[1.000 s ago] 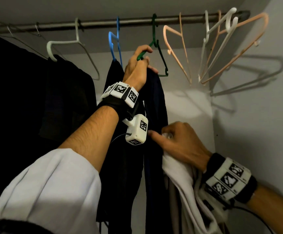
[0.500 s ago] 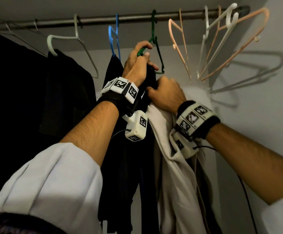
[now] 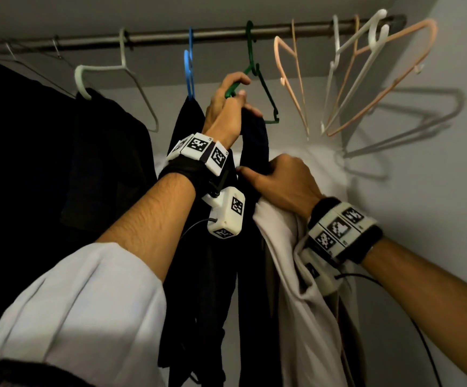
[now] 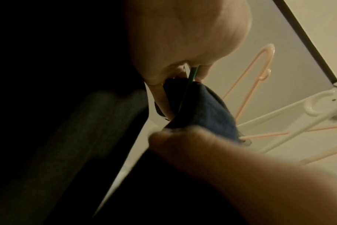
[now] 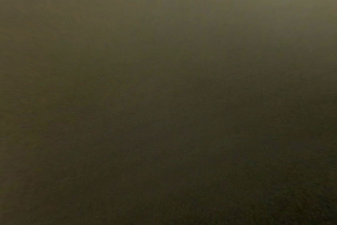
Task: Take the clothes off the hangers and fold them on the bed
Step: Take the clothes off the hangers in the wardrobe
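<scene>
A green hanger hangs on the closet rail, with a dark navy garment draped over its shoulder. My left hand grips the green hanger's left arm where the cloth lies; in the left wrist view the green hanger wire runs between its fingers above the navy garment. My right hand grips the navy garment lower down and also holds a bunched white garment that hangs beneath it. The right wrist view is dark and shows nothing.
A blue hanger with another dark garment hangs just left. Further left, black clothes hang on a white hanger. Several bare peach and white hangers dangle to the right, close to the side wall.
My right hand rose from low on the clothes to near the hanger, then moved down and right while gripping the navy cloth. The left hand has stayed on the green hanger.
</scene>
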A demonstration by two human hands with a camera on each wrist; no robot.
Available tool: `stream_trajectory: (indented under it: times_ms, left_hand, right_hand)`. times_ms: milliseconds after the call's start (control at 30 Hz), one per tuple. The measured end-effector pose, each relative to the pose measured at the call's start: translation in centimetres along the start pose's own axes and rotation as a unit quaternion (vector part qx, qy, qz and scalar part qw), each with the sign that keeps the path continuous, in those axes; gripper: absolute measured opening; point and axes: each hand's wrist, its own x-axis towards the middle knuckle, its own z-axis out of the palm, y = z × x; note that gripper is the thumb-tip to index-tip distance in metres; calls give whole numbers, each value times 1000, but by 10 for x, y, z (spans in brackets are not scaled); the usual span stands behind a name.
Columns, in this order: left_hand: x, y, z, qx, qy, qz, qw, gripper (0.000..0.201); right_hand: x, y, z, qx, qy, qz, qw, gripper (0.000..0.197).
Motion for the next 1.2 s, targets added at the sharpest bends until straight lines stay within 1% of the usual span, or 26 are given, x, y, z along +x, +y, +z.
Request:
stream_trajectory:
  times_ms: [100, 167, 233, 300, 400, 533, 600, 700, 767, 833, 900, 1000, 1067, 1133, 1200]
  left_hand:
    - [2, 2, -1, -14, 0, -6, 1000, 29]
    - [2, 4, -2, -23, 0, -11, 1000, 29]
    - [0, 7, -4, -13, -1, -17, 1000, 31]
    - [-4, 7, -3, 11, 2, -12, 1000, 31]
    - [-8, 9, -5, 33, 21, -1, 999, 32]
    - [-10, 7, -10, 63, 18, 4, 998, 38]
    - [-9, 5, -12, 63, 19, 6, 998, 41]
    - [-7, 4, -14, 66, 24, -3, 998, 43]
    - [-8, 3, -14, 70, 36, -11, 997, 46]
    - [-11, 3, -13, 62, 47, -30, 996, 50]
    - [-17, 3, -13, 61, 54, -51, 995, 50]
    - [-41, 6, -14, 67, 65, -64, 994, 53]
    - [-68, 8, -12, 85, 74, -45, 993, 56]
    - [-107, 14, -6, 100, 82, -11, 992, 55]
    - [-151, 17, 0, 79, 80, 12, 994, 51]
  right_hand:
    - [23, -10, -8, -27, 38, -8, 999, 59]
    - [36, -12, -14, -50, 53, -5, 997, 50]
    - [39, -10, -15, -54, 50, -5, 997, 39]
    - [30, -7, -12, -51, 33, -14, 998, 37]
    - [3, 4, -4, -28, 19, -24, 999, 42]
    - [-27, 26, -5, 14, 3, -10, 1000, 39]
    - [-34, 32, -9, 32, 12, -1, 999, 38]
    - [-37, 33, -16, 50, 37, 5, 998, 41]
    - [-38, 31, -21, 65, 52, -8, 996, 40]
    - [-39, 28, -25, 78, 63, -28, 995, 34]
    - [-42, 26, -26, 87, 70, -39, 993, 33]
    - [-45, 24, -27, 96, 79, -39, 991, 35]
    - [-48, 24, -27, 98, 81, -39, 991, 37]
    - [-52, 25, -28, 106, 82, -39, 990, 37]
    - [-55, 24, -29, 122, 80, -41, 988, 36]
